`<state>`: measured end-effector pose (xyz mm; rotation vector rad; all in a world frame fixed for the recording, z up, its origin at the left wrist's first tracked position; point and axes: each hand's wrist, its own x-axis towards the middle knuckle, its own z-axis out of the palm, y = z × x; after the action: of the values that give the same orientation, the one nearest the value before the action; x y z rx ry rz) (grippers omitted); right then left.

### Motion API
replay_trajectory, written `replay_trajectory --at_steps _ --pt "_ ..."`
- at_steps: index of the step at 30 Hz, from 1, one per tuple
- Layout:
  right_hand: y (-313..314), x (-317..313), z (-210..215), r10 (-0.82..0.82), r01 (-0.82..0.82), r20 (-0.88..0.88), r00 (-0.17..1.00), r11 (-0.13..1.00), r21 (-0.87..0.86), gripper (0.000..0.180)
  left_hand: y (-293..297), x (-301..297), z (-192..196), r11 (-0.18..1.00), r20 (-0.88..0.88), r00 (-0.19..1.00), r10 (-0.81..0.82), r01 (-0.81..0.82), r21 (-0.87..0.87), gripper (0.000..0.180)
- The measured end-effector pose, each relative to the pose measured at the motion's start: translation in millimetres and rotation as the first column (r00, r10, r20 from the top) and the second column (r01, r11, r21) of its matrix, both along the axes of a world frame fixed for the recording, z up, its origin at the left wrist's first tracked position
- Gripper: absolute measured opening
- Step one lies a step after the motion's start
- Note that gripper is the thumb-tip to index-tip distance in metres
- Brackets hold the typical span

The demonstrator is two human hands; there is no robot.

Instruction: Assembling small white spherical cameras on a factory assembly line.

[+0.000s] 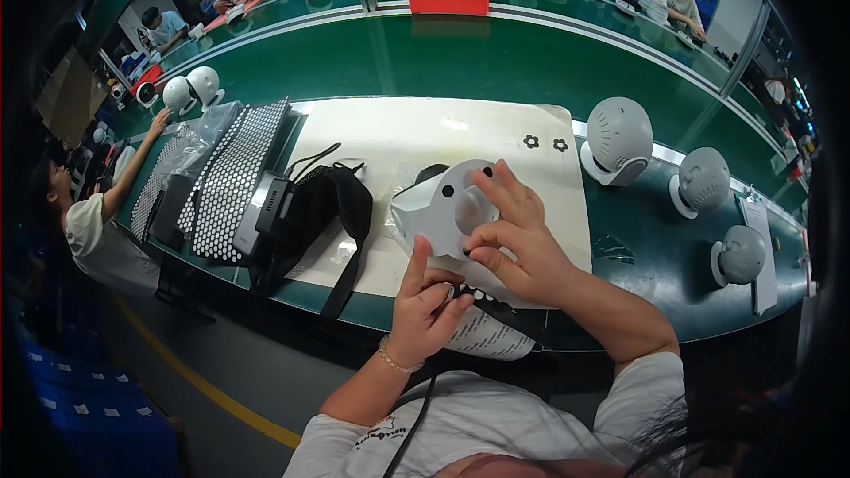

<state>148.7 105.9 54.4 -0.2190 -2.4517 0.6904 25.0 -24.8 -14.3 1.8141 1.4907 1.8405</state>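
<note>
Your left hand (423, 301) props the white shell (443, 208) from below at the table's (496, 62) near edge, thumb raised. Your right hand (513, 239) pinches its front, fingers curled. Three round grey units (618, 137) stand along the right side.

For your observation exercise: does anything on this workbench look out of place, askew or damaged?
Nothing looks damaged. Both hands, left and right, hold a white round casing over the white mat; a black strap droops over the bench edge.
</note>
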Motion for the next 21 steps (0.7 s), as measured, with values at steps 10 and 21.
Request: replay_trajectory --at_steps 10,21 --pt "-7 25 -3 -0.079 0.104 -0.092 0.993 0.944 0.312 0.025 1 1 -2 1.0 0.035 0.999 -0.007 0.007 0.014 0.016" --pt "-25 44 -11 0.147 0.036 0.302 0.942 0.85 -0.525 0.027 -14 2 3 1.0 -0.033 0.999 -0.008 0.008 0.008 0.016"
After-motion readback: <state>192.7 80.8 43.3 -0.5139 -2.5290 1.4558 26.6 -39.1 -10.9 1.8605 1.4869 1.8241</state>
